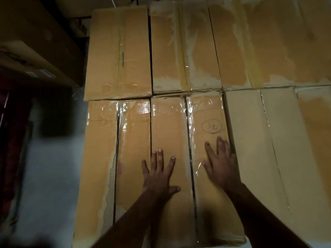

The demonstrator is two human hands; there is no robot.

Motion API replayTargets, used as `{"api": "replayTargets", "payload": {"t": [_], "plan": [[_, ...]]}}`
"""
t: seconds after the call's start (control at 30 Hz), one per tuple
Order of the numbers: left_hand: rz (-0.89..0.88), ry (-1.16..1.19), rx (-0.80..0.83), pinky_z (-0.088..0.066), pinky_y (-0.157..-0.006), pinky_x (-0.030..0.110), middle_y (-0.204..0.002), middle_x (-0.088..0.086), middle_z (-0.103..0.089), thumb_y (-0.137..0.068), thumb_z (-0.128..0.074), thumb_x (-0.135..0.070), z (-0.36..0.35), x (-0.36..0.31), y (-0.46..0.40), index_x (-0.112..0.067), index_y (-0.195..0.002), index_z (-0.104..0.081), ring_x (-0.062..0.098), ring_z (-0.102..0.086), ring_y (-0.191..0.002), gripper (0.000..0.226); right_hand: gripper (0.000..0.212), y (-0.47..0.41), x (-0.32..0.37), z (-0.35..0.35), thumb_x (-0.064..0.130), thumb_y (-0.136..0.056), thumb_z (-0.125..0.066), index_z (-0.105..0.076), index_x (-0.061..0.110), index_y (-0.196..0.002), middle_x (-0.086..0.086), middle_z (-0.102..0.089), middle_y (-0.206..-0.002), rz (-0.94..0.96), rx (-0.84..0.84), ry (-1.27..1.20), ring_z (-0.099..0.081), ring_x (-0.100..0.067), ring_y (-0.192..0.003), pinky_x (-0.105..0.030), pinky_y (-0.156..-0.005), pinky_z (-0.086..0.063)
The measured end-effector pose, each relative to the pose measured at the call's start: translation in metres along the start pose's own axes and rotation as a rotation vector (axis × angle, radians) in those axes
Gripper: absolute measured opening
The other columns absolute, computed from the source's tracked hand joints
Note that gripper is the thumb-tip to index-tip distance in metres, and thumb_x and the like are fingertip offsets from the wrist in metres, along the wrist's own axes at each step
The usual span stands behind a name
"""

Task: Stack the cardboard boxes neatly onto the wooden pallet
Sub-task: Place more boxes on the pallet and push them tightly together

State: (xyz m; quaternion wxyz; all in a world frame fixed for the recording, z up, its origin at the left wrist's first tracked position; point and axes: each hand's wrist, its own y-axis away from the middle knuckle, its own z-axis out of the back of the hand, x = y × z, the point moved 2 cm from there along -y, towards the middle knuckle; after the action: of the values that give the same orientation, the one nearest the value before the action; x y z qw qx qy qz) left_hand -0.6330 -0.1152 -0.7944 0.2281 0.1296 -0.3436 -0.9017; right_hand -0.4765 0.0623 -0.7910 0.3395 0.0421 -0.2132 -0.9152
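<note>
dim storeroom, pale floor [53, 176]: your left hand [159, 178] and right hand [222, 165] press flat, fingers spread, on the taped box marked 12 [211, 126].

matt cardboard boxes [170, 149], glossy clear tape [189, 140]

Both bare forearms enter from the lower edge and reach forward, converging slightly. Left hand [157, 174]: palm down, fingers straight and spread, thumb splayed out to the right, lying flat on the surface beneath it. Right hand [221, 163]: palm down, fingers extended and fanned, thumb angled to the left, also pressed flat. The right hand sits somewhat further forward than the left. The two hands are apart, not touching. Neither hand grips anything.
</note>
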Motion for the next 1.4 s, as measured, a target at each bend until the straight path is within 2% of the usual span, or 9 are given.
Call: {"api": "replayTargets", "payload": {"t": [0.13,0.3,0.53,0.7,0.83,0.93,1.03,1.2,1.4], "plan": [[0.005,0.048,-0.055,0.022,-0.109,0.068,-0.140,0.012,0.058,-0.076,-0.029,-0.092,-0.004,0.014,-0.004,-0.037,-0.143,0.039,0.037,0.049,-0.134,0.110,0.076,-0.003,0.002,-0.002,0.057,-0.094,-0.047,-0.017,0.027,-0.157,-0.018,-0.005,-0.165,0.011,0.007,0.025,-0.010,-0.041,-0.150,-0.062,-0.108,-0.033],[-0.026,0.120,-0.084,0.027,-0.108,0.063,-0.142,0.011,0.057,-0.080,-0.030,-0.088,-0.005,0.018,-0.004,-0.039,-0.147,0.035,0.034,0.047,-0.137,0.106,0.079,-0.004,0.002,0.001,0.058,-0.094,-0.046,-0.014,0.026,-0.158,-0.018,-0.001,-0.165,0.010,0.057,0.035,-0.006,-0.040,-0.151,-0.062,-0.108,-0.032],[-0.119,0.169,-0.053,0.029,-0.106,0.059,-0.140,0.011,0.058,-0.088,-0.035,-0.078,0.005,0.035,-0.011,-0.039,-0.146,0.035,0.038,0.041,-0.140,0.099,0.088,-0.004,0.003,0.012,0.069,-0.081,-0.011,-0.011,0.027,-0.158,-0.019,-0.002,-0.165,0.039,0.107,0.038,-0.002,-0.040,-0.151,-0.062,-0.113,-0.027],[-0.058,0.219,-0.142,0.031,-0.108,0.053,-0.144,0.004,0.056,-0.093,-0.028,-0.072,0.008,0.038,-0.019,-0.037,-0.139,0.044,0.034,0.037,-0.144,0.092,0.085,-0.007,0.003,0.009,0.066,-0.084,-0.023,-0.026,0.021,-0.156,-0.022,-0.017,-0.162,0.058,0.135,0.067,-0.018,-0.045,-0.147,-0.066,-0.103,-0.035],[0.026,0.227,-0.224,0.019,-0.116,0.055,-0.162,0.007,0.031,-0.093,-0.026,-0.072,-0.004,0.034,-0.024,-0.024,-0.158,0.015,0.033,0.016,-0.152,0.091,0.080,-0.010,0.003,0.001,0.061,-0.086,-0.029,-0.029,0.020,-0.154,-0.022,-0.023,-0.160,0.047,0.109,0.116,-0.027,-0.048,-0.143,-0.069,-0.093,-0.043],[0.092,0.257,-0.235,0.023,-0.114,0.054,-0.159,0.011,0.034,-0.092,-0.024,-0.075,0.014,0.039,-0.037,-0.021,-0.153,0.023,0.033,0.029,-0.148,0.094,0.077,-0.010,-0.001,-0.003,0.059,-0.087,-0.031,-0.029,0.019,-0.152,-0.023,-0.025,-0.158,0.057,0.105,0.125,-0.030,-0.049,-0.140,-0.069,-0.089,-0.045],[0.173,0.337,-0.258,0.018,-0.117,0.055,-0.160,0.012,0.032,-0.098,-0.020,-0.066,0.049,0.052,-0.060,-0.020,-0.152,0.025,0.034,0.029,-0.148,0.084,0.077,-0.009,-0.003,-0.004,0.062,-0.089,-0.026,-0.033,0.018,-0.151,-0.023,-0.027,-0.157,0.058,0.097,0.142,-0.032,-0.049,-0.139,-0.070,-0.089,-0.045],[0.145,0.240,-0.297,0.002,-0.122,0.054,-0.167,0.014,0.014,-0.107,-0.022,-0.045,0.107,0.084,-0.096,-0.020,-0.160,0.004,0.035,0.012,-0.153,0.064,0.070,-0.028,0.053,0.023,0.053,-0.087,-0.033,-0.036,0.023,-0.150,-0.017,-0.022,-0.161,0.105,0.026,0.012,-0.015,-0.037,-0.149,-0.073,-0.110,-0.014],[0.172,0.160,-0.377,-0.007,-0.121,0.056,-0.168,0.015,0.002,-0.105,-0.031,-0.042,0.129,0.103,-0.133,-0.028,-0.160,-0.009,0.036,-0.001,-0.154,0.061,0.069,-0.112,0.143,0.057,0.046,-0.097,-0.040,-0.012,0.026,-0.157,-0.010,-0.003,-0.166,0.282,-0.097,-0.075,-0.002,-0.031,-0.153,-0.061,-0.119,-0.005]]}}
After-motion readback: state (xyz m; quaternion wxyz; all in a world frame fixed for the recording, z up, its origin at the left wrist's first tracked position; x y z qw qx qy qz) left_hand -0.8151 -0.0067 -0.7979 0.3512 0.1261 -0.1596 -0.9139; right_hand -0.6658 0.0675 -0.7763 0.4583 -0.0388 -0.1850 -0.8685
